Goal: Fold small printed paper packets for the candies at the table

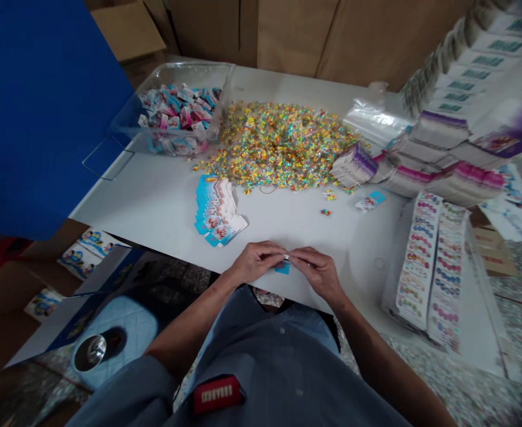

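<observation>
My left hand (256, 262) and my right hand (317, 271) meet at the near edge of the white table (154, 196). Both pinch a small blue printed card (282, 267) between fingertips, with a tiny packet at its top edge. A fanned stack of the same blue cards (216, 210) lies just beyond my left hand. Further back spreads a big heap of small colourful sweets packets (279, 145). Two loose packets (325, 212) and one single card (370, 201) lie to the right of the heap's front.
A clear plastic bin (172, 121) of pink and blue finished packs stands at the back left. Stacks of purple and pink cards (443, 172) and sticker sheets (430, 267) fill the right side. Cardboard boxes stand behind; a blue panel (34, 107) rises at the left.
</observation>
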{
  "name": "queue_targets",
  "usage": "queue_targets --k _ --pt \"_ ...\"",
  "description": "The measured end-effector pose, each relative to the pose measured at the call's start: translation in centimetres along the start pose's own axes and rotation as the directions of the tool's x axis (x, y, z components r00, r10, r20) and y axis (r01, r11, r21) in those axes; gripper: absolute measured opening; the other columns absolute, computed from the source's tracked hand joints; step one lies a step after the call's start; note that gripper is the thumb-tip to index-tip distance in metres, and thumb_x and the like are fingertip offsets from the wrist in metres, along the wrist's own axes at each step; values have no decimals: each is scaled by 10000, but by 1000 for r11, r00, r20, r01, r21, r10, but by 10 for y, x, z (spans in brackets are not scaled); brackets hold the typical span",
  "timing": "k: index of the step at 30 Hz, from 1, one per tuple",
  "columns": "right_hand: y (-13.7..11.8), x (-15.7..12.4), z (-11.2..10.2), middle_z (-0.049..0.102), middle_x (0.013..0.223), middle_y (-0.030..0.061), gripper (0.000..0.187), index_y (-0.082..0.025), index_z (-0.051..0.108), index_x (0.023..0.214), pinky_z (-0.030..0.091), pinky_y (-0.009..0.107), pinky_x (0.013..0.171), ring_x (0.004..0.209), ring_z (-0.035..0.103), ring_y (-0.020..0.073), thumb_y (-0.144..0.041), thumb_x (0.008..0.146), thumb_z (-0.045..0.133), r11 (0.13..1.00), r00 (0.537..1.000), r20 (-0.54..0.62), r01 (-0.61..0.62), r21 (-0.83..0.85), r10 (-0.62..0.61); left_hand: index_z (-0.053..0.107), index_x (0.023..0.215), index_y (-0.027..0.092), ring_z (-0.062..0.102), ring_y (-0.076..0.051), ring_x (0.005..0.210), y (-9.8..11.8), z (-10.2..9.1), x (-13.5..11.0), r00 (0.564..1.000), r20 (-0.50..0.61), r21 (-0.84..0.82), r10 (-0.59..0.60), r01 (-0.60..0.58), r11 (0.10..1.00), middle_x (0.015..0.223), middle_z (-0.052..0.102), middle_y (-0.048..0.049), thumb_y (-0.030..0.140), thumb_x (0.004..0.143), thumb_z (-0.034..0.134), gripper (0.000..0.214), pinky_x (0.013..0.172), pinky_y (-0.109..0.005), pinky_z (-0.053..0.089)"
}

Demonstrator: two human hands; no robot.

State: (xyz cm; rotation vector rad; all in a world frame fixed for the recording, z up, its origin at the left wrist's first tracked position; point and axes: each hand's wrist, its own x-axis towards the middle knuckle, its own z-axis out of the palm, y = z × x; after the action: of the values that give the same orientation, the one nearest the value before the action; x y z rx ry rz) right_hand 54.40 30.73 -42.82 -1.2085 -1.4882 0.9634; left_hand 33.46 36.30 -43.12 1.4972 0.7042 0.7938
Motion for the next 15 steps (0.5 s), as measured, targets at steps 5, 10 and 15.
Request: queue_targets --k 5,10,15 --pt "5 -2 1 778 1000 43 167 -312 814 1050 597 340 828 919 725 194 -258 933 706 997 997 -17 68 -35 -69 781 1041 111 713 -142 772 -4 -1 -1 1000 7 -42 -2 2 999 992 727 -123 418 939 686 337 721 -271 615" --pt "15 -7 -3 772 1104 45 245 -343 787 1145 614 367 874 982 730 203 -241 947 684 972 981 25 196 -132 -194 783 1063 124 722 -176 888 0 -3 -3 998 39 1 46 -46 999 1027 743 -140 416 948 671 334 824 -306 602" --pt "27 -10 -8 757 1183 56 302 -362 757 1204 615 420 914 1037 727 230 -244 930 706 924 955 89 296 -243 -283 782 1103 143 730 -198 970 5 -2 -5 998 45 23 45 -46 999 1095 749 -148 432 956 652 349 893 -341 596"
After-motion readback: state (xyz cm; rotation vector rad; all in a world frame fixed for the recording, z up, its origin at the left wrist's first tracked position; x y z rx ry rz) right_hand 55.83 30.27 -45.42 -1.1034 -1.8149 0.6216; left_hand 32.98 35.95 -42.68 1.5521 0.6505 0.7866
